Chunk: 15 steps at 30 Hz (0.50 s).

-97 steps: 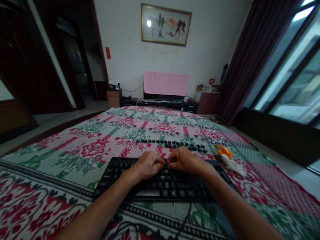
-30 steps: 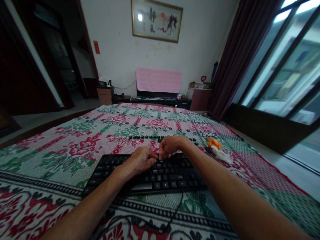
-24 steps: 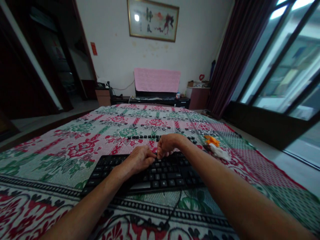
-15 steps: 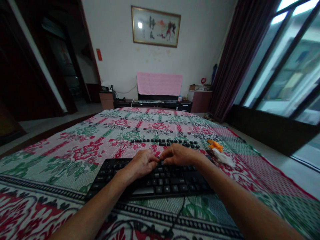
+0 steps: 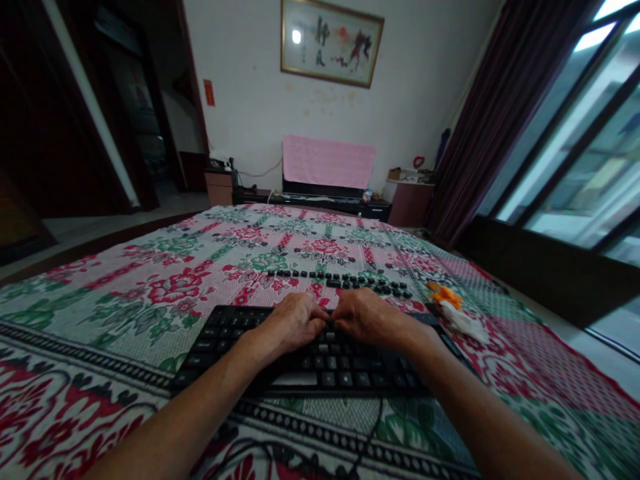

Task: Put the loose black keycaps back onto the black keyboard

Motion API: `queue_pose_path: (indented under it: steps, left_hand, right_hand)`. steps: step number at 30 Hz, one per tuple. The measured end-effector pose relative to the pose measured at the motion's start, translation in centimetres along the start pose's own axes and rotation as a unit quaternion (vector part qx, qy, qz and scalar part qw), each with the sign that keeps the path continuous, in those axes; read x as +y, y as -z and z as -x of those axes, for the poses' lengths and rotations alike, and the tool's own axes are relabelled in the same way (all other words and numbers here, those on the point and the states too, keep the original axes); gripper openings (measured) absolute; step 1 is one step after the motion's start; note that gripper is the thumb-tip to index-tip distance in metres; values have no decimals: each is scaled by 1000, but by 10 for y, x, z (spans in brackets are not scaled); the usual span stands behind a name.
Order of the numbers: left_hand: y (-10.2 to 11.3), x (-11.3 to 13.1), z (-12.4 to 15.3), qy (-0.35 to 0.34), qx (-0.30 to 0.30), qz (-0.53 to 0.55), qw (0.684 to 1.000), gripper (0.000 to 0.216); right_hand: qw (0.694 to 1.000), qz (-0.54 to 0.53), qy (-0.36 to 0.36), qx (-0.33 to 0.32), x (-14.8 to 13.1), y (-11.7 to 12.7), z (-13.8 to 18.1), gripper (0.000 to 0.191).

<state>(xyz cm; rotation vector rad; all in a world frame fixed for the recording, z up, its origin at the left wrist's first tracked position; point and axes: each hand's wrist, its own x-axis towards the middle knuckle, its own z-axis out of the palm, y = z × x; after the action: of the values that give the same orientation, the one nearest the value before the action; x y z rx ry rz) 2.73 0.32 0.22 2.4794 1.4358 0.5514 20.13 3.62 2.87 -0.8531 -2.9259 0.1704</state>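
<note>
A black keyboard lies on the patterned cloth, its long side facing me. My left hand rests over its upper middle, with thumb and fingers pressed together. Close by on the right, my right hand is also closed in a pinch, the fingertips of both hands nearly meeting at the top key rows. Anything between those fingertips is too small or hidden to name. Beyond the keyboard, loose black keycaps lie in rows on the cloth.
Right of the keyboard sit an orange item and a crumpled white piece. A black cable runs from the keyboard's near edge across the floral cloth. A low cabinet with a pink cover stands against the far wall.
The view has shifted slightly, so the scene sits farther right. My right hand's fingers have curled closer together, and both hands stay at the keyboard's upper rows.
</note>
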Motion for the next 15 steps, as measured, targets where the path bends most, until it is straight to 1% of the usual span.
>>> queue_pose_path:
  steps: [3, 5, 8, 10, 12, 15]
  left_hand:
    - [-1, -1, 0, -7, 2, 0, 1000, 23]
    - [-1, -1, 0, -7, 4, 0, 1000, 24]
    - [-1, -1, -1, -3, 0, 1, 1000, 23]
    - [0, -1, -2, -1, -5, 2, 1000, 23]
    - [0, 0, -2, 0, -11, 5, 1000, 23]
    - [0, 0, -2, 0, -16, 14, 1000, 24]
  right_hand:
    - [1000, -13, -14, 20, 2, -2, -2, 19]
    - [997, -44, -38, 41, 5, -3, -2, 19]
    - [993, -89, -67, 46, 7, -4, -2, 20]
    - [994, -81, -59, 48, 6, -3, -1, 20]
    - [998, -42, -34, 43, 4, -2, -1, 20]
    - [1000, 22, 8, 16, 2, 0, 1, 19]
